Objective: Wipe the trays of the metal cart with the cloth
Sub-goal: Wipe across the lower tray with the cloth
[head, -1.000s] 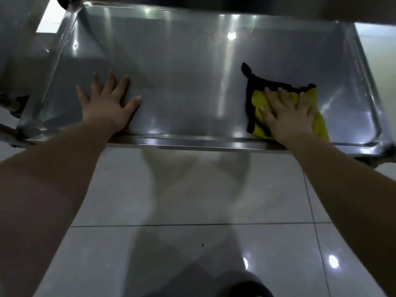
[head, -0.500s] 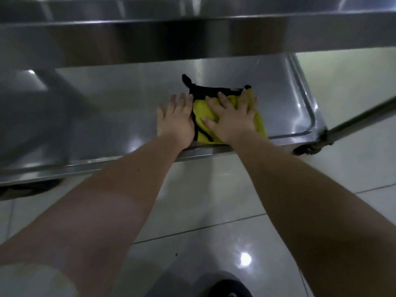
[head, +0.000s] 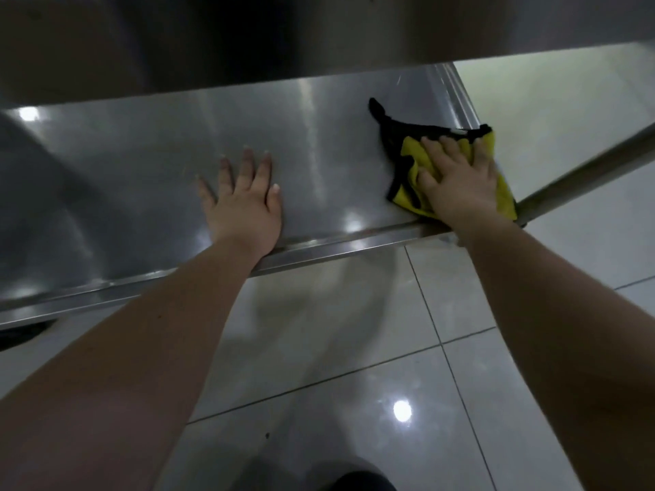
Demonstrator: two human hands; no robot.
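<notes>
Seen from above, looking down along two bare forearms, a shiny lower tray (head: 141, 178) of a stainless-steel cart stretches across the upper half of the view, tilted slightly. The underside of an upper tray (head: 248, 37) hangs over it as a dark band along the top. The lower tray holds a single thing: a yellow cloth with a black edge (head: 409, 154), crumpled flat at the tray's right end, close to the front lip and near the right corner. The right hand (head: 457, 186) lies palm down on the cloth with fingers spread and fairly straight, pressing it to the metal rather than gripping it. The left hand (head: 244, 203) rests flat on bare metal near the middle of the tray, fingers splayed, holding nothing, well apart from the cloth. A round metal cart leg (head: 584, 164) slants away at the right corner. Below the tray lies a glossy pale tiled floor (head: 354, 331) with bright light reflections, and a dark shoe tip (head: 358, 481) shows at the bottom edge.
</notes>
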